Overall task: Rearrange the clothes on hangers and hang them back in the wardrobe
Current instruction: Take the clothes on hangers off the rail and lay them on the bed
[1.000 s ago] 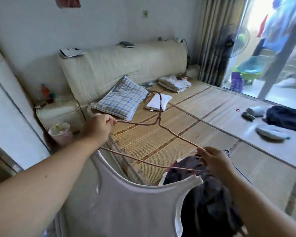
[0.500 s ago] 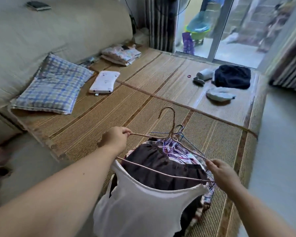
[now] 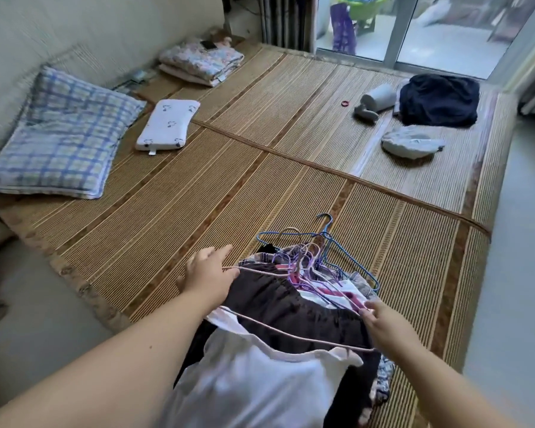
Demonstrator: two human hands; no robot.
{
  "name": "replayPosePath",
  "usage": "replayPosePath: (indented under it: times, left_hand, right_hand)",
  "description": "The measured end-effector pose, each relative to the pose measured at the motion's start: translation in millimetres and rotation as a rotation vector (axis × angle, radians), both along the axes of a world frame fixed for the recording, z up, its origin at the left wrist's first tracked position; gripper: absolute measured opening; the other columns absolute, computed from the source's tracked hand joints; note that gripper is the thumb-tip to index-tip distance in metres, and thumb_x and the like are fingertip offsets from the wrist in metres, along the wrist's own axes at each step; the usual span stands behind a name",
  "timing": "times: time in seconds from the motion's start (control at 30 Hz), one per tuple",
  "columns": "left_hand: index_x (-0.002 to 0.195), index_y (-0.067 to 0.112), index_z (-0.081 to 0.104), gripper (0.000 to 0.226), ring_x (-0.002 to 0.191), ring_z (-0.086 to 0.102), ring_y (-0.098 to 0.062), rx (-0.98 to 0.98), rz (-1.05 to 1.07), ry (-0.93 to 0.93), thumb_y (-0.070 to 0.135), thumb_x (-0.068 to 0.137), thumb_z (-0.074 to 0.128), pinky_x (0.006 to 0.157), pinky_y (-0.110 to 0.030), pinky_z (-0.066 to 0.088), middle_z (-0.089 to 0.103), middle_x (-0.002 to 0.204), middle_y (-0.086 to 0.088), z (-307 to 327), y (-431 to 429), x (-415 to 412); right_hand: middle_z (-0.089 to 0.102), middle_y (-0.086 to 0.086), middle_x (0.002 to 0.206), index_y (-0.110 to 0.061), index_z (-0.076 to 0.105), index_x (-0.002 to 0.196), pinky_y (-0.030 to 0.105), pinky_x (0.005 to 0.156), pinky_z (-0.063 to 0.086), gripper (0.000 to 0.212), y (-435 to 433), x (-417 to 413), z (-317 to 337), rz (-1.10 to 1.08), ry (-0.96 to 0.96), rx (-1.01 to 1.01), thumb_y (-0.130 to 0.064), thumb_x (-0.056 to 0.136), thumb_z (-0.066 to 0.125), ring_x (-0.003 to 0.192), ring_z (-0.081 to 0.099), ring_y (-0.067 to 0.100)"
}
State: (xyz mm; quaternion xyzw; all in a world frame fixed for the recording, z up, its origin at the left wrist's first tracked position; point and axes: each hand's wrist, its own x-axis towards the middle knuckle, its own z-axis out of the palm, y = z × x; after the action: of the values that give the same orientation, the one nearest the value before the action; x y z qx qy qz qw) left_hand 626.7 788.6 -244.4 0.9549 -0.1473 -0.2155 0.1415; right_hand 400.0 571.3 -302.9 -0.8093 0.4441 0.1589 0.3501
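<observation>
Your right hand (image 3: 383,319) is pinching the upper wire of the pink wire hanger (image 3: 291,335) at its right shoulder, fingertips curled onto it. Your left hand (image 3: 209,279) is at the other end. Its fingers look stretched forward and the wire crosses the thumb side, but the thumb is hidden, so I honestly can't tell if it's gripping or just touching.

The white tank top (image 3: 254,381) hangs on that hanger, draping toward you. Hanger and top sit right over the pile of clothes (image 3: 291,304), dark brown fabric on top, with a tangle of purple and blue hangers (image 3: 331,239) poking out the far side. All of that lies on the bamboo mat (image 3: 198,196) near its front edge.

Further back there's a checked pillow (image 3: 62,134), a small white pillow (image 3: 167,125), a folded blanket (image 3: 201,61), and off to the right a dark blue garment (image 3: 439,100).
</observation>
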Motion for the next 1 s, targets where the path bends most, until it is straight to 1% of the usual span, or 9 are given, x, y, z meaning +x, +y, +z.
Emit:
replayPosePath:
  times: [0.07, 0.13, 0.2, 0.3, 0.4, 0.47, 0.57, 0.67, 1.0]
  left_hand:
    - [0.144, 0.04, 0.03, 0.061, 0.143, 0.015, -0.024, 0.014, -0.002, 0.063, 0.042, 0.089, 0.055, 0.113, -0.053, 0.021, 0.019, 0.156, 0.001, -9, 7, -6]
    - [0.144, 0.04, 0.028, 0.063, 0.144, 0.012, -0.024, 0.046, -0.011, 0.104, 0.042, 0.088, 0.057, 0.112, -0.053, 0.021, 0.015, 0.157, 0.002, -14, 18, -13]
    - [0.144, 0.041, 0.029, 0.063, 0.144, 0.013, -0.024, 0.057, -0.014, 0.116, 0.041, 0.088, 0.057, 0.112, -0.051, 0.023, 0.014, 0.158, 0.003, -11, 30, -21]
    - [0.142, 0.041, 0.034, 0.06, 0.142, 0.016, -0.024, 0.039, -0.006, 0.121, 0.042, 0.087, 0.058, 0.112, -0.047, 0.025, 0.017, 0.157, 0.003, 6, 54, -27]
    - [0.142, 0.039, 0.035, 0.057, 0.143, 0.015, -0.024, 0.006, 0.024, 0.079, 0.037, 0.089, 0.056, 0.113, -0.044, 0.02, 0.017, 0.157, 0.002, 40, 86, -31]
    - [0.142, 0.038, 0.036, 0.056, 0.142, 0.016, -0.025, -0.02, 0.028, 0.022, 0.037, 0.089, 0.055, 0.115, -0.041, 0.018, 0.018, 0.157, 0.001, 67, 109, -33]
    - [0.141, 0.04, 0.036, 0.055, 0.142, 0.02, -0.021, -0.038, 0.07, -0.091, 0.04, 0.089, 0.055, 0.115, -0.039, 0.021, 0.02, 0.156, 0.003, 112, 158, -41]
    - [0.139, 0.042, 0.037, 0.057, 0.141, 0.022, -0.018, -0.061, 0.168, -0.235, 0.042, 0.086, 0.057, 0.114, -0.039, 0.023, 0.022, 0.156, 0.005, 159, 224, -55]
    - [0.138, 0.04, 0.04, 0.058, 0.141, 0.022, -0.012, 0.075, 0.525, -0.689, 0.042, 0.084, 0.059, 0.115, -0.036, 0.022, 0.023, 0.154, 0.008, 300, 460, -157]
  right_hand:
    - [0.06, 0.012, 0.124, -0.014, 0.05, 0.128, 0.029, 0.084, 0.041, 0.037, 9, 6, -5, 0.043, 0.038, -0.031, -0.033, 0.096, 0.047, 0.112, 0.056, 0.029]
    - [0.057, 0.009, 0.129, -0.015, 0.047, 0.132, 0.027, 0.084, 0.04, 0.04, 19, 15, -5, 0.094, 0.056, -0.036, -0.032, 0.095, 0.048, 0.117, 0.053, 0.027]
    - [0.054, 0.007, 0.134, -0.017, 0.045, 0.135, 0.027, 0.09, 0.04, 0.043, 32, 28, 0, 0.147, 0.05, -0.026, -0.031, 0.094, 0.05, 0.121, 0.051, 0.025]
    - [0.05, 0.006, 0.139, -0.018, 0.042, 0.139, 0.029, 0.097, 0.039, 0.048, 57, 57, 18, 0.24, -0.01, 0.001, -0.031, 0.093, 0.052, 0.126, 0.047, 0.023]
    - [0.054, 0.005, 0.133, -0.023, 0.049, 0.134, 0.03, 0.095, 0.042, 0.046, 98, 96, 48, 0.411, -0.147, -0.019, -0.032, 0.089, 0.055, 0.12, 0.051, 0.022]
    - [0.057, 0.004, 0.127, -0.024, 0.054, 0.127, 0.029, 0.095, 0.043, 0.04, 132, 120, 73, 0.546, -0.26, -0.019, -0.029, 0.088, 0.056, 0.117, 0.053, 0.022]
    - [0.049, 0.003, 0.135, -0.026, 0.048, 0.135, 0.028, 0.1, 0.038, 0.044, 196, 148, 119, 0.73, -0.384, -0.036, -0.032, 0.091, 0.054, 0.122, 0.049, 0.02]
    - [0.045, 0.0, 0.14, -0.03, 0.042, 0.138, 0.03, 0.101, 0.042, 0.048, 276, 166, 170, 0.925, -0.55, -0.059, -0.035, 0.092, 0.054, 0.12, 0.051, 0.018]
    - [0.034, -0.012, 0.146, -0.039, 0.037, 0.139, 0.03, 0.108, 0.035, 0.053, 529, 143, 316, 1.437, -0.976, -0.049, -0.038, 0.089, 0.054, 0.131, 0.039, 0.012]
